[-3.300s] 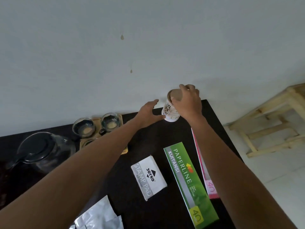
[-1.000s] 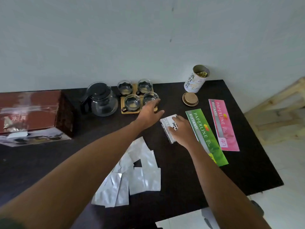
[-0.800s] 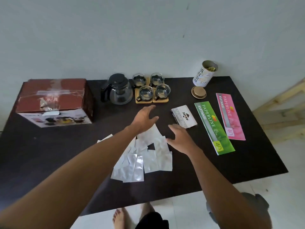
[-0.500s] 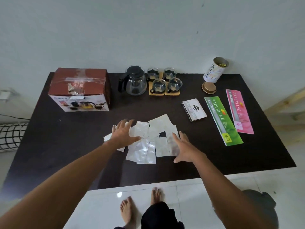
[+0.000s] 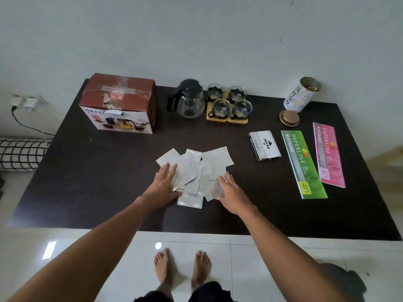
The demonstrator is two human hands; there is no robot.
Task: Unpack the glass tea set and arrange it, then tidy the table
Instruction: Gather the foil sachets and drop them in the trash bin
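A glass teapot (image 5: pixel 190 101) with a black lid stands at the back of the dark table (image 5: pixel 91 184). Right of it, several glass cups (image 5: pixel 229 101) sit on wooden coasters (image 5: pixel 237 120). Several silvery plastic pouches (image 5: pixel 196 168) lie in a loose pile at the table's middle. My left hand (image 5: pixel 162 184) lies flat on the pile's left side, fingers apart. My right hand (image 5: pixel 231 192) lies flat on its right side, fingers spread. Neither hand grips anything.
The red tea-set box (image 5: pixel 118 103) stands at the back left. A stamp pad box (image 5: pixel 264 145), a green receipt book (image 5: pixel 303 163) and a pink one (image 5: pixel 328 154) lie to the right. An open tin (image 5: pixel 301 94) and its lid (image 5: pixel 289 118) are at the back right.
My hands left the tin and the stamp pad box, drew back to the pouches and now press in on the pile from both sides. The view has pulled back.
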